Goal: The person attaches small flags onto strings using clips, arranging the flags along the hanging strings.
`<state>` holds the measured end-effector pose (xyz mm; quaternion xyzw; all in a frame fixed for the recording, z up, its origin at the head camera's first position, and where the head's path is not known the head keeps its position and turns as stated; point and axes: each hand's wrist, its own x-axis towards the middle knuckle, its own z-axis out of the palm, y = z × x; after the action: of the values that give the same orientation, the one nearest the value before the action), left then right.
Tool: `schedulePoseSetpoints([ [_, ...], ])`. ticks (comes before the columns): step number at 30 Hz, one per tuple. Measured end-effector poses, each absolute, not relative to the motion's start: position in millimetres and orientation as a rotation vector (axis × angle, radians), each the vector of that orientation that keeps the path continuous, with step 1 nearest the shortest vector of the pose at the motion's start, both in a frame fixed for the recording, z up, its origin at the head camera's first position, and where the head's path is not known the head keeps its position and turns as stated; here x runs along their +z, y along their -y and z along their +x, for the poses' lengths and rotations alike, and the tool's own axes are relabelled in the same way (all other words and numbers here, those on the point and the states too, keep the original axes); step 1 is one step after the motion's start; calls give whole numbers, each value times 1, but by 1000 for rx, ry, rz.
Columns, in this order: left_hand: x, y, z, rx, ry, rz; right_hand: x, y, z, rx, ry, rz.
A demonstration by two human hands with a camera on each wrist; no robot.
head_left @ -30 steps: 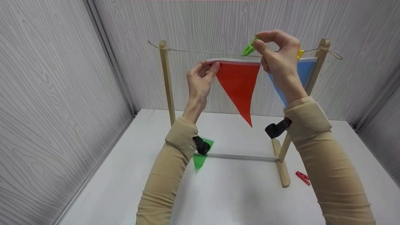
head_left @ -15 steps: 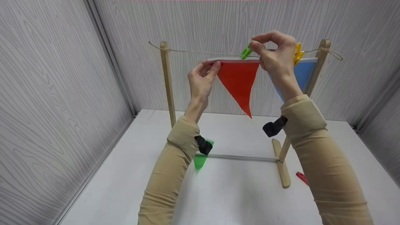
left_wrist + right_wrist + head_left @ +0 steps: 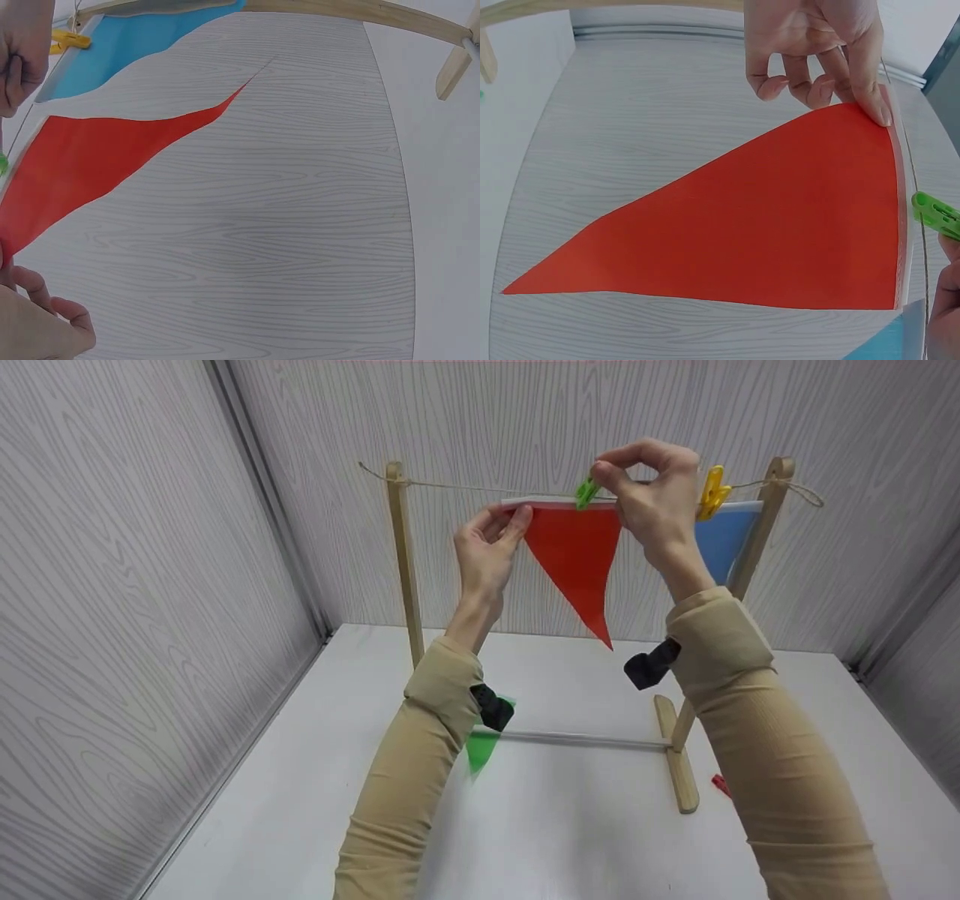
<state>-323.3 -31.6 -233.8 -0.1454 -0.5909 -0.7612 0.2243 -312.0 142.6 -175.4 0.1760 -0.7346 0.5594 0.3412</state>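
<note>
A red triangular flag (image 3: pixel 574 544) with a white top band hangs at a string (image 3: pixel 457 488). My left hand (image 3: pixel 486 551) pinches the band's left corner between thumb and fingers. In my right hand (image 3: pixel 656 495) a green clothespin (image 3: pixel 586 493) is pinched; its tip overlaps the flag's top band in the head view. The right wrist view shows the green clothespin (image 3: pixel 936 213) beside the string at the band's edge; whether it grips the flag I cannot tell. Right of that hand, a yellow clothespin (image 3: pixel 712 495) sits on the string by a blue flag (image 3: pixel 724 540), partly hidden.
The string runs between a left wooden post (image 3: pixel 405 562) and a right wooden post (image 3: pixel 757 529). A crossbar (image 3: pixel 585 739) joins the stand low down. On the white table (image 3: pixel 570 825) lie a green flag (image 3: pixel 482 750) and a red clothespin (image 3: pixel 721 785), both partly hidden by the arms.
My right hand has moved left and slightly down, bringing the green clothespin from above the string onto the red flag's top band. More of the yellow clothespin shows. My left hand has barely shifted.
</note>
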Motion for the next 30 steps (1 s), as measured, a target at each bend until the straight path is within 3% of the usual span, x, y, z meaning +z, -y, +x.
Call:
schedulePoseSetpoints([
  [30,-228,26,-321,-2035,1650,-394,-179,-140,-308,1424,2029,469],
])
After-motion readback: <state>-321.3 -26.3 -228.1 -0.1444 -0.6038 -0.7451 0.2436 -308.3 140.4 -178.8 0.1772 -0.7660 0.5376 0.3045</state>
